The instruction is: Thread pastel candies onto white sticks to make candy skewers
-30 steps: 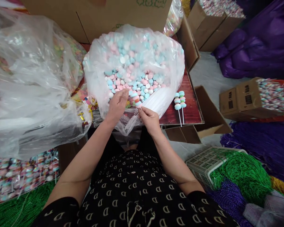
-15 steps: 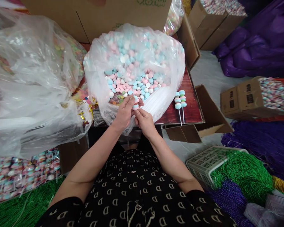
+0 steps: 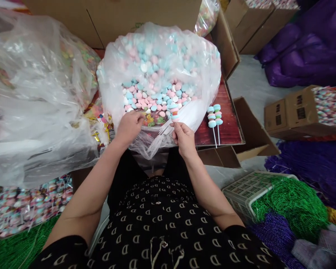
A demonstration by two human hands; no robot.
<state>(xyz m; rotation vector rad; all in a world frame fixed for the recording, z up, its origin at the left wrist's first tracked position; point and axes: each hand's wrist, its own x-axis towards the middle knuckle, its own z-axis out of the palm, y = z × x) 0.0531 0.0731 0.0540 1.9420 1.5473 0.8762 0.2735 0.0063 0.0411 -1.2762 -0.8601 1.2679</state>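
My right hand [image 3: 184,137] pinches the stick of a candy skewer [image 3: 174,113], held upright with pink, blue and orange pieces stacked on it. My left hand [image 3: 130,126] is at the front left of an open clear plastic bag [image 3: 112,74], its fingers curled; whatever may be in them is hidden. Loose pink, blue and white round candies [image 3: 145,100] fill the bag. Towards its front lie coloured ring gummies [image 3: 154,118] and a bundle of white sticks [image 3: 182,117]. Two finished-looking candy skewers [image 3: 215,116] rest side by side on the red table [image 3: 203,132].
Another large plastic bag [image 3: 36,101] covers the left side. A cardboard box [image 3: 145,13] stands behind the candy bag. To the right are an open carton [image 3: 252,130], a box of wrapped candies [image 3: 291,112] and a crate [image 3: 240,194] with green strands.
My hands have parted. The right hand has moved right with the skewer, while the left has let go of it and moved left to the bag's front.
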